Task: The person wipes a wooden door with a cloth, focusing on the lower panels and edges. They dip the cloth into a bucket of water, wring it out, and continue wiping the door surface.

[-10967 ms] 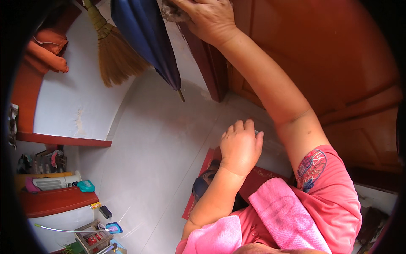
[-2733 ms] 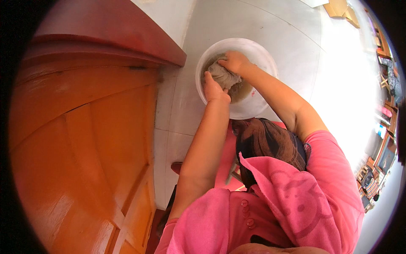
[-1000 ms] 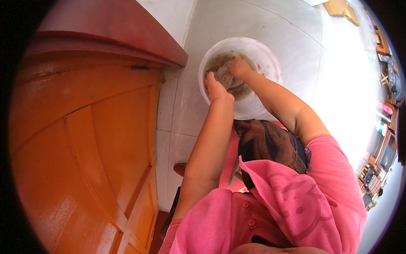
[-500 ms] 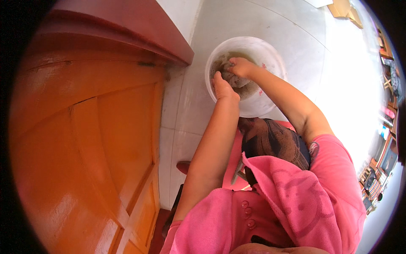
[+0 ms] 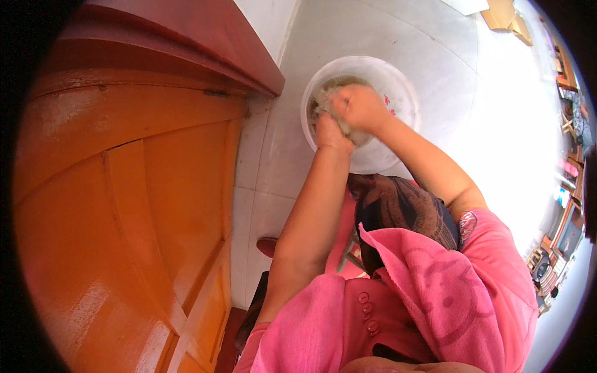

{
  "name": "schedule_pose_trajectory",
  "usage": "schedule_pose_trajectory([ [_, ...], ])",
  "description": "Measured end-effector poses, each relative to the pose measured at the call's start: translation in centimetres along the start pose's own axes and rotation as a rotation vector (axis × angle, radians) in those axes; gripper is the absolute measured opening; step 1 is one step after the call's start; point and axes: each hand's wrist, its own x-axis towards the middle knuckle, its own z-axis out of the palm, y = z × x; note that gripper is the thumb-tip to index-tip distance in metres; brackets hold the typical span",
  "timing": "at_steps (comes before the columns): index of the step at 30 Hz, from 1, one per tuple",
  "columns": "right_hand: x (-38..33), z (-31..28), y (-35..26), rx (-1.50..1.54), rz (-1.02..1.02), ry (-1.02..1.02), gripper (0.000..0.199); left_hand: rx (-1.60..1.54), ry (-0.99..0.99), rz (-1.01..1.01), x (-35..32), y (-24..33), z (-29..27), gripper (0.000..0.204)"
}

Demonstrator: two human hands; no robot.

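We close both fists, left hand [image 5: 333,132] and right hand [image 5: 359,107], on the grey cloth [image 5: 326,102], seemingly wet, over the white basin [image 5: 398,84] so drips fall inside.

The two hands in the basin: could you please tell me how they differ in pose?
The left hand sits at the near side of the white basin, nearer the person, while the right hand lies farther in, knuckles up, over the grey cloth. The left forearm runs straight; the right comes in slanted. Both grip the cloth.

A home is shown: a glossy orange wooden panelled door [image 5: 124,205], a pale tiled floor [image 5: 273,161] and shelved wooden furniture [image 5: 563,233] at the right edge.
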Motion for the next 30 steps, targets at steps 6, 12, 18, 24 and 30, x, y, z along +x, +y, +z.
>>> schedule_pose_trajectory([
  [6, 0.6, 1.3, 0.0, 0.125, 0.078, 0.045, 0.041, -0.052, 0.135, -0.017, 0.5, 0.8, 0.0, 0.039],
  [12, 0.7, 1.5, 1.0, 0.099, 0.191, -0.052, 0.044, 0.006, 0.204, -0.001, -1.1, 1.0, 1.1, 0.050],
  [18, 4.8, 3.1, 4.9, -0.084, 0.335, -0.357, 0.042, -0.071, 0.281, 0.043, -1.0, 0.5, 0.4, 0.063],
  [24, 1.9, 10.3, 9.4, -0.397, 0.347, -0.277, 0.040, 0.033, 0.314, 0.018, 0.8, 0.1, -1.2, 0.078],
  [30, 2.9, 9.1, 10.4, -0.525, 0.324, -0.873, 0.044, 0.040, 0.324, -0.022, 1.0, -0.7, -1.5, 0.084],
])
